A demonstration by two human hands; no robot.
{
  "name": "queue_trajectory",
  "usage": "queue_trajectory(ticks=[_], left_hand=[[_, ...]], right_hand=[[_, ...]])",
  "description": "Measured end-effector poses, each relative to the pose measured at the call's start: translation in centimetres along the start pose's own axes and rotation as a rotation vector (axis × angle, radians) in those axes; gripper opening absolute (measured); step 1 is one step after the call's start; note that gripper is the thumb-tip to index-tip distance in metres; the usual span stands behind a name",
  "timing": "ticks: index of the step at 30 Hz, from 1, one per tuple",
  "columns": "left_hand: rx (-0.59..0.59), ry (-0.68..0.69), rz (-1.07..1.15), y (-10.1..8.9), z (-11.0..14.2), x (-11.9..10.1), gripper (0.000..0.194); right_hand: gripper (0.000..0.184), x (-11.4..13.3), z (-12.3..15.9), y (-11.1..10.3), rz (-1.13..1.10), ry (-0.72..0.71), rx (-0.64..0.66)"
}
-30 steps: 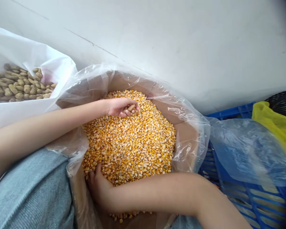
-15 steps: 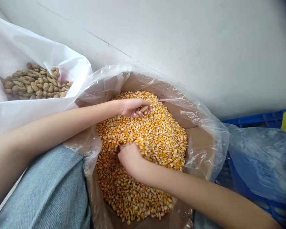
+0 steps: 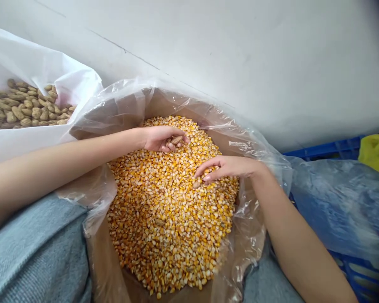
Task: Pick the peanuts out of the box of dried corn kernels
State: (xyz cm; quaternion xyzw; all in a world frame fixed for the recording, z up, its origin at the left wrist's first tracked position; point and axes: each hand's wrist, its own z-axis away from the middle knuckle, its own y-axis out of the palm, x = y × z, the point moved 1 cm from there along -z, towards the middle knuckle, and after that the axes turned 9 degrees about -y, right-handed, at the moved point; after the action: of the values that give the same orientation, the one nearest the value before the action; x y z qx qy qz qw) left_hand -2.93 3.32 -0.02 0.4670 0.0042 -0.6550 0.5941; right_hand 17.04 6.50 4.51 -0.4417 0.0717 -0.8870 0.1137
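Note:
A heap of dried yellow corn kernels (image 3: 170,219) fills a cardboard box (image 3: 105,261) lined with a transparent plastic bag (image 3: 251,227). My left hand (image 3: 164,139) rests on the far side of the heap, its fingers curled around a brown peanut pod (image 3: 177,140). My right hand (image 3: 224,167) lies over the upper right of the heap, fingertips down at the kernels. A small tan piece (image 3: 197,183) sits just beyond its fingertips. At the upper left, unshelled peanuts (image 3: 28,107) lie in a white sack (image 3: 34,145).
My blue-grey trousers (image 3: 31,248) lie along the lower left, against the box. To the right are a blue plastic crate (image 3: 328,149) under a bluish plastic sheet (image 3: 341,198) and a yellow bag (image 3: 377,153). A white wall (image 3: 271,63) rises behind.
My right hand has moved up and to the right, from the middle of the heap to its upper right. My left hand has stayed in about the same place on the heap.

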Motion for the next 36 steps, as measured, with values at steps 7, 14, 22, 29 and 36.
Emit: queue_trajectory(ticks=[7, 14, 22, 29, 36], left_hand=[[0.019, -0.007, 0.006, -0.4, -0.3, 0.0, 0.014], [-0.004, -0.003, -0.022, -0.1, -0.1, 0.1, 0.014], [-0.049, -0.016, -0.003, 0.2, -0.1, 0.1, 0.017], [0.016, -0.083, 0.019, 2.0, 0.0, 0.4, 0.019], [-0.003, -0.076, 0.04, 2.0, 0.2, 0.2, 0.019]], right_hand=[[0.038, -0.6, 2.2, -0.6, 0.041, 0.07, -0.335], [0.046, 0.6, 3.3, 1.9, 0.72, 0.184, -0.54], [0.021, 1.2, 0.8, 2.9, 0.853, 0.244, -0.599], [0.028, 4.6, 1.3, 3.4, 0.763, -0.014, -0.925], [0.024, 2.4, -0.5, 3.7, 0.759, 0.372, -0.668]])
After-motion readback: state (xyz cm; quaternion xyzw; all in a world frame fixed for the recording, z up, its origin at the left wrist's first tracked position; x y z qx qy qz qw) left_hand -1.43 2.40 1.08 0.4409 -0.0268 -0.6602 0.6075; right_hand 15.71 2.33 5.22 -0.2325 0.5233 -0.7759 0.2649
